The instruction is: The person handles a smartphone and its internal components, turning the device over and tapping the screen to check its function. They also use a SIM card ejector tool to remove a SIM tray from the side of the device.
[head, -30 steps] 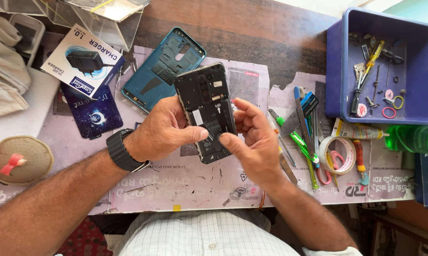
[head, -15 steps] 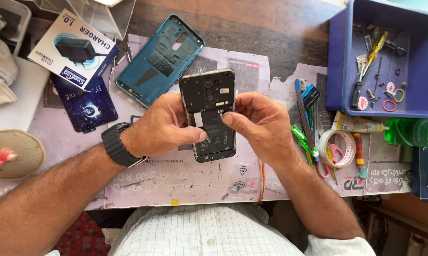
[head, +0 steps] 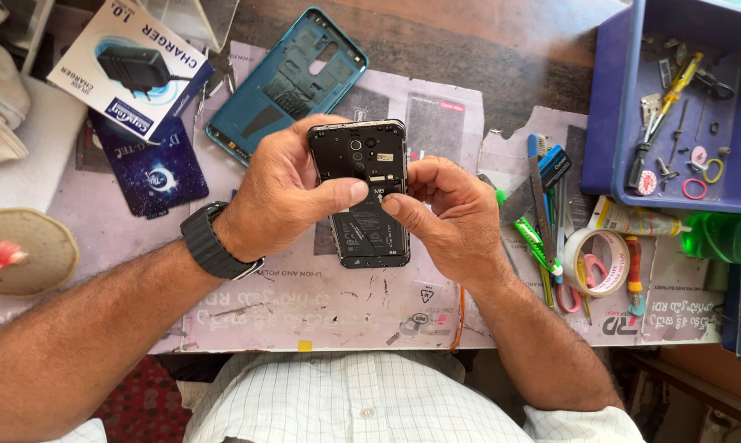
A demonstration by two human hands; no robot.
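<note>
An opened black phone (head: 366,197), its back cover off and its battery and camera parts showing, is held upright over the work mat. My left hand (head: 284,193), with a dark watch on the wrist, grips the phone's left side, thumb across its middle. My right hand (head: 448,213) holds the right side, thumb and forefinger pinching at the phone's middle right next to the left thumb. Whether a small part sits between those fingertips I cannot tell. The phone's teal back cover (head: 284,82) lies inside-up on the table behind the hands.
A blue tray (head: 625,107) with a screwdriver and small parts stands at the right. Tools, a tape roll (head: 596,262) and a glue tube lie beside my right hand. A charger box (head: 132,66) and a dark blue card (head: 149,168) lie at the left, with a round tan pad (head: 22,254).
The phone has turned from tilted to nearly upright and both hands have shifted slightly. My right fingers have moved onto the phone's middle, meeting the left thumb.
</note>
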